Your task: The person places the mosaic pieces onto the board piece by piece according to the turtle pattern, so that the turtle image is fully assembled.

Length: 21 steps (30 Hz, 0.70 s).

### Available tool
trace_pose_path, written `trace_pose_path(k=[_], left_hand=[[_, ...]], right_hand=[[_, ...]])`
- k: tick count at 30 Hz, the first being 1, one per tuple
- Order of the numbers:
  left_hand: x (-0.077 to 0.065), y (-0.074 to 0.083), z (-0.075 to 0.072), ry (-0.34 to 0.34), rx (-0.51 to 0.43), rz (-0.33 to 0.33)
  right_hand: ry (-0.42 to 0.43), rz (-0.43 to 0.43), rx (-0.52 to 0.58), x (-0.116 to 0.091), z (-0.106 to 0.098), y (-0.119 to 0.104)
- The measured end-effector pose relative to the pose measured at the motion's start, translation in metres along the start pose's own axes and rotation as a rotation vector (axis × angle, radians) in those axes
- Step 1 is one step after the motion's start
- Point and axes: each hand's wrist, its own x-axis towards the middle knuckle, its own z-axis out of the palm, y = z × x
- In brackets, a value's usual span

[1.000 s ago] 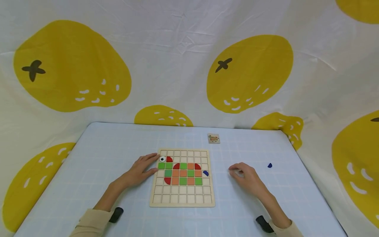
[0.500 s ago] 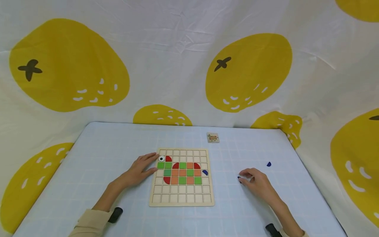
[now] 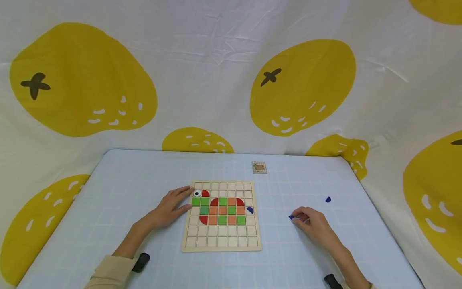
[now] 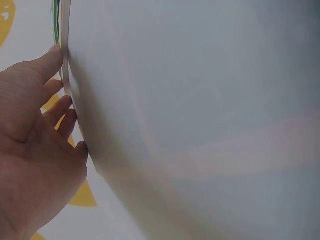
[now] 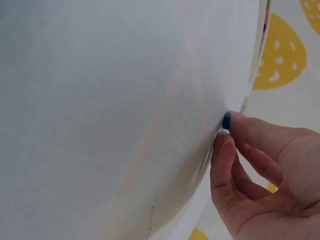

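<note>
A wooden grid board (image 3: 221, 242) lies mid-table with green, orange and red tiles, an eye tile (image 3: 197, 193) and a blue quarter-round tile (image 3: 250, 210) near its right side. Along the board's left edge rests my left hand (image 3: 169, 208), its fingers fairly straight; the left wrist view shows the fingertips touching that edge. To the right of the board, my right hand (image 3: 313, 224) pinches a blue quarter-round tile (image 3: 290, 217) between thumb and finger, low over the table. Only a sliver of this tile (image 5: 226, 120) shows in the right wrist view.
Another small blue tile (image 3: 328, 199) lies on the table at the right, beyond the right hand. A small pattern card (image 3: 259, 167) sits behind the board. A white curtain (image 3: 205, 88) with yellow fruit prints hangs behind the table's far edge.
My right hand has shifted right and a little nearer, and a blue tile now shows at its fingertips, turned slightly in the last half second. The left hand stays at the board.
</note>
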Motion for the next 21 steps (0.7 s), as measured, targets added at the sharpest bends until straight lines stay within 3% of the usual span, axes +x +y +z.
trace_pose_path(k=[10,21], left_hand=[[0.002,0.000,0.000,-0.003,-0.007,0.000],[0.002,-0.003,0.001,-0.022,-0.006,-0.031]], right_hand=[[0.016,-0.109,-0.033,0.004,0.007,-0.005],[-0.033,-0.023,0.024,0.011,0.016,-0.027]])
